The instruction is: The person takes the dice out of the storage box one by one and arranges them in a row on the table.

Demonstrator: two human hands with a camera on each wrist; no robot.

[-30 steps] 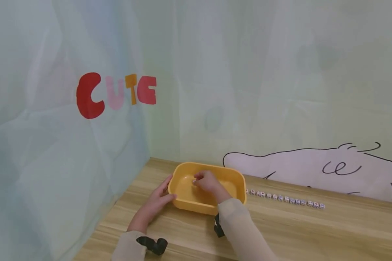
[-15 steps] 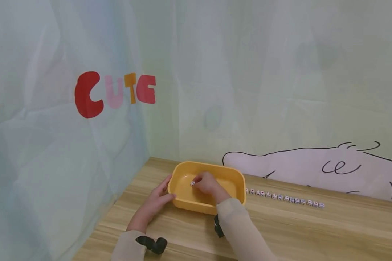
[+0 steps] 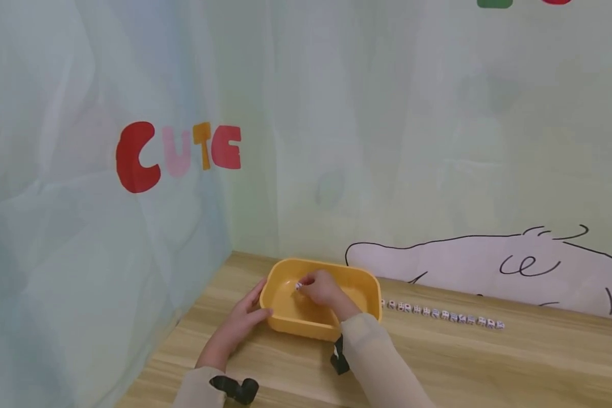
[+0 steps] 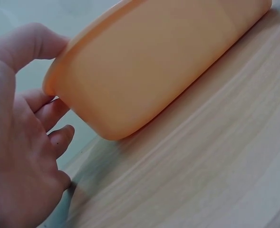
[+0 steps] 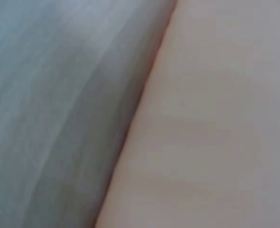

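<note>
In the head view my left hand (image 3: 241,321) holds the left end of a yellow plastic basin (image 3: 301,327). The left wrist view shows its thumb (image 4: 37,45) against the rim of the basin (image 4: 144,61) and fingers behind the corner. Inside the basin, my right hand (image 3: 322,288) pinches a small white die (image 3: 298,286) with dark markings between thumb and fingertips. The right wrist view has only the basin wall (image 5: 197,118) close up, with neither the hand nor the die in it.
A row of several white dice (image 3: 445,315) runs rightward from the basin across the wooden table (image 3: 469,368). Pale cloth sheets (image 3: 398,124) stand behind and at the left, one with coloured letters (image 3: 175,153). Black wrist mounts (image 3: 234,389) sit on the sleeves.
The die in my right fingers shows more clearly and has shifted or turned slightly. My left hand stays at the basin's end. The head view has tilted up a little.
</note>
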